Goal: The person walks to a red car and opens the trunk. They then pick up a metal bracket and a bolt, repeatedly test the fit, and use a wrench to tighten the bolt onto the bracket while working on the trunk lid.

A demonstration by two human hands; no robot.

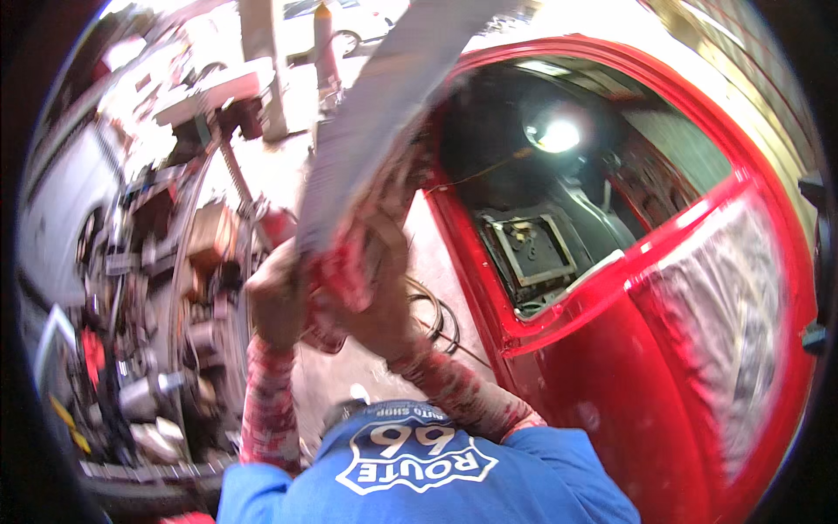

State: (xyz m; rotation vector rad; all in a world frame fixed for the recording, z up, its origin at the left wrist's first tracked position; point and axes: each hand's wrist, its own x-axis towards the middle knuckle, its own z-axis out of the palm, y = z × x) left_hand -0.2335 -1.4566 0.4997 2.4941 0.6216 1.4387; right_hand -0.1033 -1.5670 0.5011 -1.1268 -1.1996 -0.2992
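Observation:
A long, flat grey panel (384,105) rises from between my hands toward the top of the view, blurred by motion. My left hand (278,301) is closed on its lower left edge. On the other side my right hand (384,297) is closed round its lower end. Something red and white (342,271), patterned like my sleeves, shows between the two hands; I cannot tell whether it is cloth or part of what I hold. The panel's material and its lower end are hard to make out.
A red vehicle body (585,393) with an open window frame stands close on the right, partly covered by whitish sheeting (724,323). A bright lamp (559,136) shines inside it. Cables (432,319) lie on the floor. Cluttered shelves (148,288) line the left.

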